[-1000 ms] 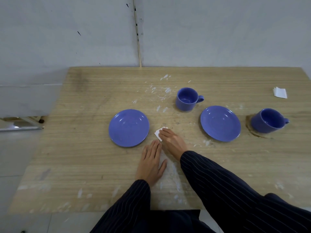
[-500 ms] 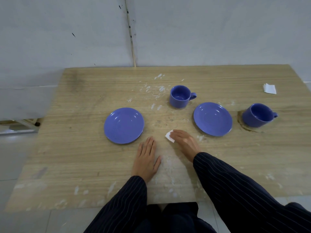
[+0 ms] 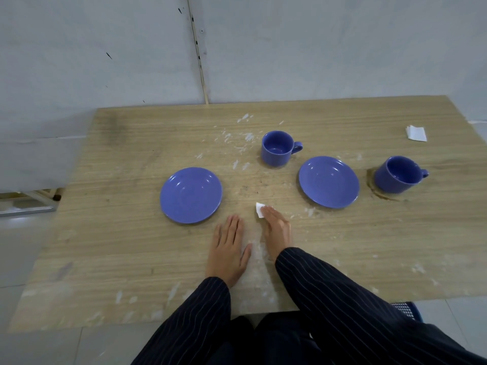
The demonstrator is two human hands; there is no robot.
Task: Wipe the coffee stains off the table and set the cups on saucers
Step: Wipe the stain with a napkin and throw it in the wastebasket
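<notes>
Writing: unseen | right hand (image 3: 277, 229) flat on tissue (image 3: 259, 208) | left hand (image 3: 228, 252) flat, empty

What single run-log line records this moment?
phase: wiping | right hand: pressing tissue flat on table | left hand: flat, empty | cups on saucers: none
</notes>
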